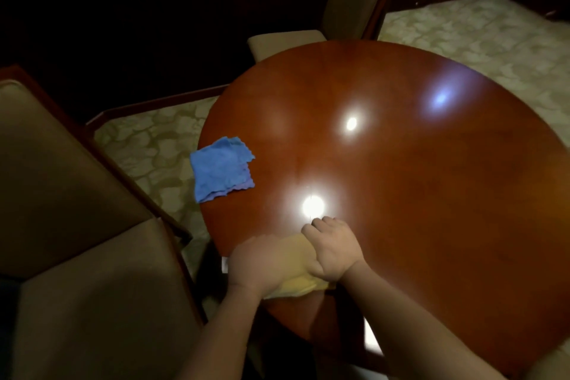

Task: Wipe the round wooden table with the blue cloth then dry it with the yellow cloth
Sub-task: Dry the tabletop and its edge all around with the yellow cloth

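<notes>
The round wooden table fills the middle and right of the view, glossy with bright light spots. A folded blue cloth lies on its left edge, partly hanging over the rim, with no hand on it. The yellow cloth lies at the table's near edge, mostly hidden under both hands. My left hand lies on top of the cloth. My right hand presses on the cloth beside it, fingers curled toward the left, overlapping the left hand.
An upholstered chair stands close at the left, its back and seat beside the table's edge. Another chair stands at the far side. Patterned carpet surrounds the table. The room beyond is dark.
</notes>
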Demonstrator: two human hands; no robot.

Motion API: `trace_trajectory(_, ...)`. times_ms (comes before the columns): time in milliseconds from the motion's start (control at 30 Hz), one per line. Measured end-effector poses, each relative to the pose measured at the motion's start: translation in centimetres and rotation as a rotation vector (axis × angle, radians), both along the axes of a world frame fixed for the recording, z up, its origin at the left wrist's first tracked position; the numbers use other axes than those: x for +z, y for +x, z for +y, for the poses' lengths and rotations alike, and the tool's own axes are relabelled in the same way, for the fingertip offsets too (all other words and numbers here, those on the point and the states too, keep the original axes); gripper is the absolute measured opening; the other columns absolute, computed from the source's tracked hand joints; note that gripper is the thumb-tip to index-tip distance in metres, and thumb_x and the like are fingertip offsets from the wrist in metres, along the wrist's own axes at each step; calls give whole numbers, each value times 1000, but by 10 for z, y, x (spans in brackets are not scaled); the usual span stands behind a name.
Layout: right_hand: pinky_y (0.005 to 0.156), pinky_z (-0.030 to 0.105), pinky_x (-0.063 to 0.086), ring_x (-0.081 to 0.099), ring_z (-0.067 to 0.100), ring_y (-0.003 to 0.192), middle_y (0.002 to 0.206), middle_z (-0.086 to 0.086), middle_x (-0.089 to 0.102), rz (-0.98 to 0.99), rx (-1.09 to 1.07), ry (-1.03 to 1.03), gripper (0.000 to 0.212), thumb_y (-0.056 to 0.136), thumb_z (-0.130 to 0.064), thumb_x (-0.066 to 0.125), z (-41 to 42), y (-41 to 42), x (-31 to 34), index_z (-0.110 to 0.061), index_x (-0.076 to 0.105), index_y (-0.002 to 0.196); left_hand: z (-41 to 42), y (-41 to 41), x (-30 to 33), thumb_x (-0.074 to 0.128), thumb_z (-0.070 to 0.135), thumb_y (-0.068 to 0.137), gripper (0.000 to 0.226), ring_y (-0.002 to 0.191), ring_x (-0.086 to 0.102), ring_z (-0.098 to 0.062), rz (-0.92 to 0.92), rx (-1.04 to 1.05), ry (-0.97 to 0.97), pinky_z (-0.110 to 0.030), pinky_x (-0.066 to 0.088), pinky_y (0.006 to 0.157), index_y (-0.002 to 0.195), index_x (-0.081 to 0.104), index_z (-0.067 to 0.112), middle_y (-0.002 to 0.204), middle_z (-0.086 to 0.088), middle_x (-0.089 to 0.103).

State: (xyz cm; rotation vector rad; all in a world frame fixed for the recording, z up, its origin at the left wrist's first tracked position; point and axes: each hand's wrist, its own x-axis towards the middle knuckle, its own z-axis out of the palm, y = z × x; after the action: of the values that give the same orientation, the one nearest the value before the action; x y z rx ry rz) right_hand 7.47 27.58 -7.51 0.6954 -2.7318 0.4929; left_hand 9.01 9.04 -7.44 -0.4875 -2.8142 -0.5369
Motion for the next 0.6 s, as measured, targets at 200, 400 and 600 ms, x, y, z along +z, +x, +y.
trace_trajectory(200,53,30,32,48,27,54,64,6,50,23,65,12,42,83,-48,41,8,-82,-2,-10,57,75,13,-64,-4,38,25,79,31,43,48,-27,61,119,40,-26,33,39,57,52,9,51,-6,50)
trace_trajectory(400,54,31,33,47,28,54,67,9,51,33,232,-26,65,94,-57,19,8,-176,-4,-8,59,80,28,-124,-6,38,24,80,32,43,47,-29,86,303,50,-26,31,40,56,51,8,50,-9,48)
trace_trajectory(600,55,32,31,47,28,55,67,10,52,68,245,37,57,91,-53,27,8,-204,2,-8,60,80,33,-145,-6,36,23,81,33,45,50,-31,90,356,34,-28,33,42,57,51,6,51,-12,50)
